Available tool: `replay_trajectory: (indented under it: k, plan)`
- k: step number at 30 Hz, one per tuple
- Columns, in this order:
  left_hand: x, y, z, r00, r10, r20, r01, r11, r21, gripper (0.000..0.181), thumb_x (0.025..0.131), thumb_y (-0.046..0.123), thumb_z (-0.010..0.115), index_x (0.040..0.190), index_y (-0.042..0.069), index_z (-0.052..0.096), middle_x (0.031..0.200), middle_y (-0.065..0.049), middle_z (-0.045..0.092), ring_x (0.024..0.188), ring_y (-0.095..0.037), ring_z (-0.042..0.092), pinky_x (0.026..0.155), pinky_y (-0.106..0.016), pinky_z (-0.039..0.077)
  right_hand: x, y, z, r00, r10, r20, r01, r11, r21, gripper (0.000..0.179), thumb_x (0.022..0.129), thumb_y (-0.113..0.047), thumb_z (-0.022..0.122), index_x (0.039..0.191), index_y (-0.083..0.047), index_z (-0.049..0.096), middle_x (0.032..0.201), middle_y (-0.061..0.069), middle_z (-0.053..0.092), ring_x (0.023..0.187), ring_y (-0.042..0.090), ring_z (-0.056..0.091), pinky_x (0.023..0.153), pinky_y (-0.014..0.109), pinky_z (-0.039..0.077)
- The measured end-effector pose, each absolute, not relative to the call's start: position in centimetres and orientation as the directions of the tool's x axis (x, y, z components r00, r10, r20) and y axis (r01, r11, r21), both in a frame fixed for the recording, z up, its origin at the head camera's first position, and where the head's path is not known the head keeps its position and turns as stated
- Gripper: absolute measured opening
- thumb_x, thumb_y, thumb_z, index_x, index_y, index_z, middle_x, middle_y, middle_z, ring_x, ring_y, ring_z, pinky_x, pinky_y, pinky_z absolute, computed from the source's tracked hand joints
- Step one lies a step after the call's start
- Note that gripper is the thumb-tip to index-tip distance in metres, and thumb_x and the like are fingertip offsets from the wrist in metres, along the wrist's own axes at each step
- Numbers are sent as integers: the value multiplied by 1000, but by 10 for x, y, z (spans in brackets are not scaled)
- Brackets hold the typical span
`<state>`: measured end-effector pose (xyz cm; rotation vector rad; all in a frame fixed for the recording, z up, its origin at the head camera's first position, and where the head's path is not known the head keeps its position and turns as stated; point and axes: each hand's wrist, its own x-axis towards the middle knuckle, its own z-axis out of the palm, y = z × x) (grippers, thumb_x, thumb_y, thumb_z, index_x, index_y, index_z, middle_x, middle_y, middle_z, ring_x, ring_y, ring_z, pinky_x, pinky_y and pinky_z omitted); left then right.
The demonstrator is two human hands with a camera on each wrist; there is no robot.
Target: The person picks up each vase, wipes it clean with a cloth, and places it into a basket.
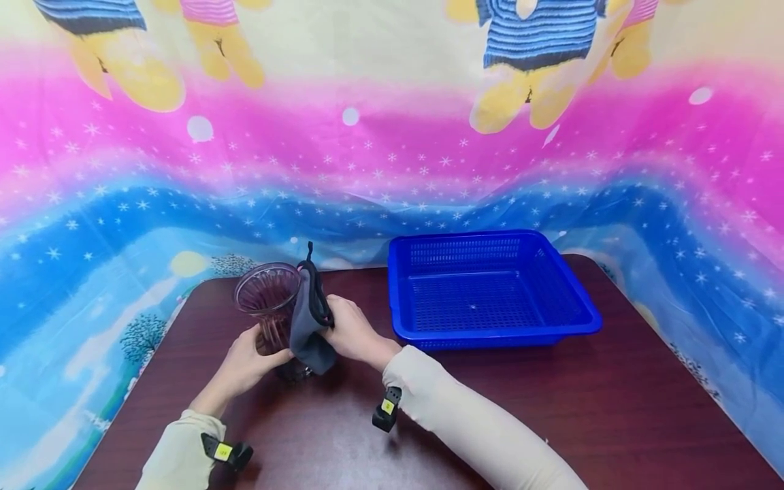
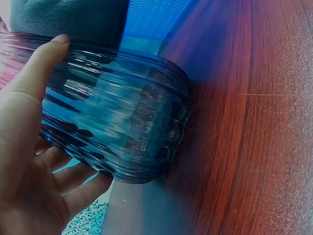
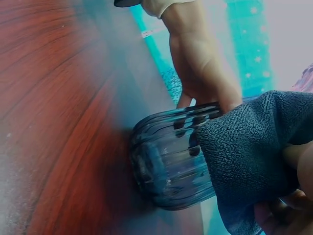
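A ribbed, see-through glass vase point(image 1: 267, 289) with a flared rim stands slightly tilted at the left of the table. My left hand point(image 1: 248, 361) grips its body from the left, thumb across the near side and fingers round the far side, as the left wrist view shows. A dark grey cloth point(image 1: 308, 333) with a black edge and hanging loop lies against the vase's right side. Bunched in my right hand point(image 1: 352, 330), the cloth hides part of the glass in the right wrist view. Whether the vase's base point(image 2: 168, 117) touches the tabletop, I cannot tell.
A blue plastic basket point(image 1: 490, 333) with perforated walls sits at the back right of the dark wood table point(image 1: 490, 401), right of my right hand. Behind the table hangs a printed pink and blue backdrop point(image 1: 392, 163).
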<state>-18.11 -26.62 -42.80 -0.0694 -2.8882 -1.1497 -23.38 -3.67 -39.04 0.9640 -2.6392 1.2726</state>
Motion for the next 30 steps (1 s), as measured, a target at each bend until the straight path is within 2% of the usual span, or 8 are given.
replay_trajectory:
  k: [6, 14, 23, 30]
  plan:
    - [-181, -266, -428, -999, 14, 30, 30, 733, 679, 74, 88, 45, 74, 142, 1, 49, 135, -25, 62, 125, -42, 60, 102, -59, 49, -234, -34, -401, -815, -518, 261, -536, 501, -679, 4, 88, -8, 72, 87, -8, 68, 91, 5, 68, 87, 16, 66, 79, 24, 54]
    - [-180, -264, -427, -1000, -9, -9, -13, 732, 681, 82, 88, 50, 74, 146, 0, 45, 141, -27, 57, 131, -44, 55, 105, -61, 46, -235, -30, -415, -821, -524, 227, -519, 519, -678, 6, 87, -5, 72, 87, -7, 66, 90, 7, 69, 89, 20, 69, 79, 27, 55]
    - [-181, -263, -427, -1000, -16, -13, -21, 727, 687, 76, 88, 44, 74, 144, 0, 47, 140, -27, 58, 131, -44, 55, 106, -60, 46, -240, -28, -432, -830, -527, 186, -503, 561, -657, 11, 85, -8, 74, 79, -8, 65, 85, 6, 70, 86, 20, 70, 74, 27, 55]
    - [-181, -263, -427, -1000, -16, -17, -23, 726, 687, 78, 88, 46, 74, 144, 0, 46, 141, -27, 57, 132, -44, 54, 106, -61, 45, -244, -26, -440, -831, -528, 177, -496, 558, -665, 15, 83, -8, 76, 74, -9, 64, 78, 5, 70, 78, 15, 67, 68, 25, 53]
